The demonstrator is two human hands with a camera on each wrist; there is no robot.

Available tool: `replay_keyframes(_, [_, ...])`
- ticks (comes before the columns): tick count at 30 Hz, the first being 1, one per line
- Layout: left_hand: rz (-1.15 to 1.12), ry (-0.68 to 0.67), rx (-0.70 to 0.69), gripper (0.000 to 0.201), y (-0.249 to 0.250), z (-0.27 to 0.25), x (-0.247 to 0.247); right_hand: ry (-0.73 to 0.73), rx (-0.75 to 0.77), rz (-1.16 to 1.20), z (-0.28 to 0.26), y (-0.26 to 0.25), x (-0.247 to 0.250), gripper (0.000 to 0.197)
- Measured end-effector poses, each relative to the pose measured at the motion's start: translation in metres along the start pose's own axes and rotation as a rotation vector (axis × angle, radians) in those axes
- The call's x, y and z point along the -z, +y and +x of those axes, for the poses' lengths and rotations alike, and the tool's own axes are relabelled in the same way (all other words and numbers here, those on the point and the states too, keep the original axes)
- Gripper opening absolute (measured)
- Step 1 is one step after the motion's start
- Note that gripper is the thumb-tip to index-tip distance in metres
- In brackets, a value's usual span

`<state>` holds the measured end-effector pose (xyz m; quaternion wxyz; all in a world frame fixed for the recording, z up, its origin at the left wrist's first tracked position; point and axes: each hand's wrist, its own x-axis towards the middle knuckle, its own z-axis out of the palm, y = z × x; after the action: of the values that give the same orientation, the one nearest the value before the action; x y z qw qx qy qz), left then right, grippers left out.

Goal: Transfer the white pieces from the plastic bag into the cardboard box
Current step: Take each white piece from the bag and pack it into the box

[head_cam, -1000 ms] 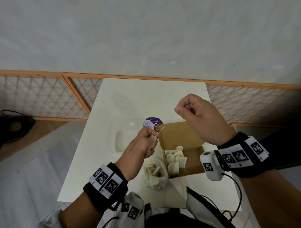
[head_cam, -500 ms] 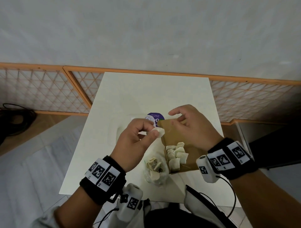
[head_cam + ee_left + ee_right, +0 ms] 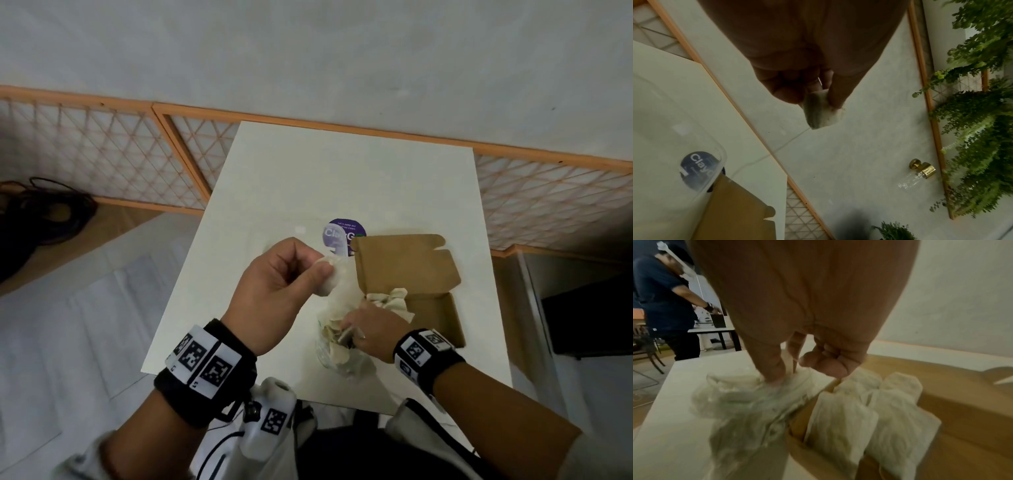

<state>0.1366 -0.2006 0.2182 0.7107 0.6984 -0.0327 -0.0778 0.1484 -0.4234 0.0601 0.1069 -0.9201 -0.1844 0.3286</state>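
1. Right hand [image 3: 368, 330] has come down from over the cardboard box [image 3: 435, 308] lid a moment ago. It's now at the mouth of the plastic bag [image 3: 337, 356], which sits touching the box's left wall.
2. Right wrist view: thumb and forefinger are dipped into the bag opening and the other fingers [image 3: 828, 365] are curled. We can't tell whether they've pinched a piece yet.
3. Left hand [image 3: 277, 284] is raised just left of the box lid, thumb and fingertips pinching one white piece [image 3: 821, 112]. It held that same piece half a second ago, so it isn't in the box yet.
4. Several white pieces [image 3: 863, 417] are already stacked in the box's near-left corner; more are left in the bag.
5. Our read: mid-task. The right hand is starting the next pick, and the left hand's piece still has to go into the box.
6. A clear lidded tub [image 3: 694, 170] with a purple label sits behind the box, untouched.
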Motion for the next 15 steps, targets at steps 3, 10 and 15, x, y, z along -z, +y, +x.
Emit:
replay_keyframes(3, [-0.003, 0.019, 0.006, 0.012, -0.001, -0.001, 0.005, 0.047, -0.006, 0.095, 0.002, 0.006, -0.007, 0.019])
replay_keyframes(10, [0.02, 0.009, 0.047, 0.005, -0.006, 0.003, 0.013, 0.254, -0.018, 0.473, -0.036, 0.005, 0.028, 0.028])
replay_keyframes(15, [0.072, -0.044, 0.059, 0.011, -0.007, 0.006, 0.006, 0.347, 0.014, 0.861, -0.082, -0.01, 0.087, 0.015])
